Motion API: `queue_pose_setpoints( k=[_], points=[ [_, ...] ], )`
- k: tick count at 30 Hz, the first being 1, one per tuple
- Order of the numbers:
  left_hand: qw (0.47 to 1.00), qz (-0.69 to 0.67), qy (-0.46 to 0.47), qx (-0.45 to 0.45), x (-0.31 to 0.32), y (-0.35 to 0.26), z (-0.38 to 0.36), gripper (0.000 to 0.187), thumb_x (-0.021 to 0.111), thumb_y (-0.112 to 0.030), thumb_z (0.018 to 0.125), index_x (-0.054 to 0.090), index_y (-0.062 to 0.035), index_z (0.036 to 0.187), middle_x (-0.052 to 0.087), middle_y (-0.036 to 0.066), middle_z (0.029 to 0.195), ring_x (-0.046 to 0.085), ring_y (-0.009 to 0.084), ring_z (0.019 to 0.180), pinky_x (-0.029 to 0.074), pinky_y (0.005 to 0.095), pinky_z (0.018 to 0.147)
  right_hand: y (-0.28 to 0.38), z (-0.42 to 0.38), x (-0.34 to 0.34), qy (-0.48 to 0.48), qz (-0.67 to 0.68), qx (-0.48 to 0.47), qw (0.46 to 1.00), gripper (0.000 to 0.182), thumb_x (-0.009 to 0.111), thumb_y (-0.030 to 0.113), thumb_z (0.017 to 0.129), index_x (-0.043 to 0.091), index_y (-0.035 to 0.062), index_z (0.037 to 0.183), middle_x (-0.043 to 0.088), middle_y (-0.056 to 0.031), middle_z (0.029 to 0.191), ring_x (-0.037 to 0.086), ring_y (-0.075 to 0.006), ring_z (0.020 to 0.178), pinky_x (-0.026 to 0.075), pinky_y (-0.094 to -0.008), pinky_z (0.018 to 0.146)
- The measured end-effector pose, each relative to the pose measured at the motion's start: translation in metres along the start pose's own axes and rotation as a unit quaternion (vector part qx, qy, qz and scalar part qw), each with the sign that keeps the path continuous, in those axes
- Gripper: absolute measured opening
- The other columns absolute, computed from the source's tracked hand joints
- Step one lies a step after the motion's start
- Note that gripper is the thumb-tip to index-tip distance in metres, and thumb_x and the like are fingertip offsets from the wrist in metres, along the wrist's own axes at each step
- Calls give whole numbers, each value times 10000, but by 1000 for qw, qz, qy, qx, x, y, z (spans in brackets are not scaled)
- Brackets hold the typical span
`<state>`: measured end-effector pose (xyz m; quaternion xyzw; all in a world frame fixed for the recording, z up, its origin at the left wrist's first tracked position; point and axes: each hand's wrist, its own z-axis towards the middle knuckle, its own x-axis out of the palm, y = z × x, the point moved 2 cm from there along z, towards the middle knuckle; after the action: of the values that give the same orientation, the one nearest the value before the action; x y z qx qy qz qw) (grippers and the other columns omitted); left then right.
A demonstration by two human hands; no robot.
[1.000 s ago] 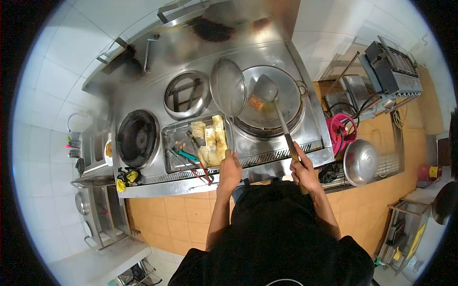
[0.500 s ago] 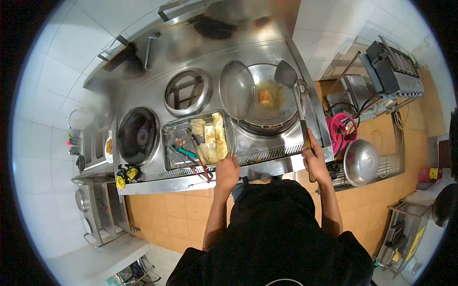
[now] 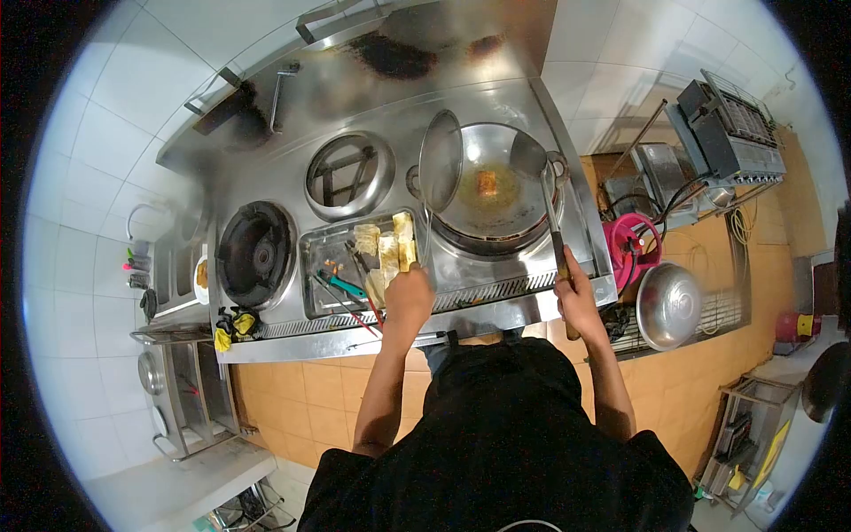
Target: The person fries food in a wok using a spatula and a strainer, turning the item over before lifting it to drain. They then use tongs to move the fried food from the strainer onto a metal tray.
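Note:
My left hand (image 3: 408, 303) is wrapped round the handle of a mesh strainer (image 3: 442, 160), which stands tilted over the left rim of a wok (image 3: 492, 217). In my right hand (image 3: 578, 306) is the long handle of a wok spatula (image 3: 529, 154), its dark blade inside the wok's right side. A browned piece of food (image 3: 487, 183) lies in yellowish oil at the wok's middle. Left of the wok, a metal tray (image 3: 310, 266) holds pale yellow strips (image 3: 403, 239) and a teal-handled tool (image 3: 348, 287); my left hand overlaps its near right corner.
A ring burner (image 3: 350, 175) and a black burner (image 3: 257, 253) occupy the stove's left part. Yellow-and-black cloth (image 3: 232, 328) lies at the front left corner. Right of the stove are a pink ring-shaped object (image 3: 632, 251), a metal bowl (image 3: 669, 306) and a grill-like appliance (image 3: 731, 124).
The spatula blade has dropped from above the wok's back right rim into the wok. The strainer has shifted slightly left and turned more edge-on, and my left hand has moved left.

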<state>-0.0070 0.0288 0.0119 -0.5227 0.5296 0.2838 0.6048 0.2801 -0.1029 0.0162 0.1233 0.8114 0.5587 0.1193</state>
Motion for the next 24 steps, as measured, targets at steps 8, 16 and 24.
queue_pose_setpoints(
  k=[8,16,24],
  points=[
    [999,-11,36,-14,-18,-27,7,179,489,-61,854,626,32,923,667,281,837,669,442,817,541,498,733,30,-15,32,-20,170,198,965,616,444,138,973,248,282,1539,463,-2,766,391,-91,535,362,-258,470],
    [997,-33,49,-43,-20,-31,8,176,506,-82,861,628,33,915,668,287,853,672,440,838,544,492,754,37,-15,37,-16,248,211,945,671,432,111,950,190,296,1548,452,-7,756,403,-100,518,369,-255,456],
    [996,-20,70,-50,-25,-31,11,203,492,-92,876,640,31,938,677,286,888,677,431,870,549,481,766,35,-12,33,-12,255,210,944,673,440,116,950,191,302,1547,454,-6,752,402,-100,509,360,-255,442]
  ],
)
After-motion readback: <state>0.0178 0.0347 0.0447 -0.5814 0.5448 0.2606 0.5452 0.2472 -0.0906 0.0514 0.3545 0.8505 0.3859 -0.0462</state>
